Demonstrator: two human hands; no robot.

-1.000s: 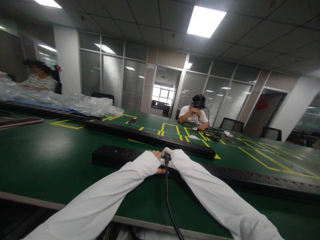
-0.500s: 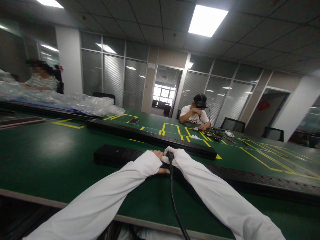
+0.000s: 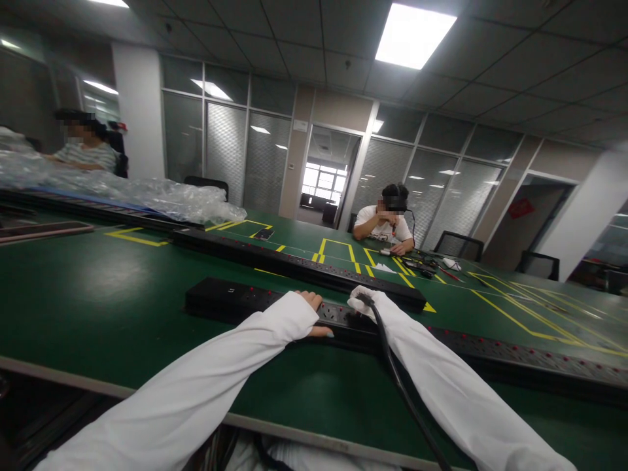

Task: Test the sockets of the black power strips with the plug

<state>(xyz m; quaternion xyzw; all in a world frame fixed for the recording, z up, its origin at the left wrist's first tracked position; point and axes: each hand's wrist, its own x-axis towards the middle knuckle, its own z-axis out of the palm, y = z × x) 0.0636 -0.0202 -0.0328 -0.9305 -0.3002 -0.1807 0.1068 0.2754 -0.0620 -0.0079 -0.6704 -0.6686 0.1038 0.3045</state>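
A long black power strip with red dots and sockets lies across the green table in front of me. My left hand is wrapped over it, fingers on the far side and thumb along the near side. To the right, my right hand, in a white glove, holds the plug end of a black cable just above the sockets. Whether the plug touches the strip cannot be made out. From the plug the cable runs down past the table's near edge.
A second black strip lies behind the first. Clear plastic wrap and a phone are farther back. Across the table a person sits near tangled cables; another person sits at far left.
My right hand has moved right along the strip, away from my left hand, carrying the plug and cable. Sockets between my hands now show. My left hand has stayed on the strip.
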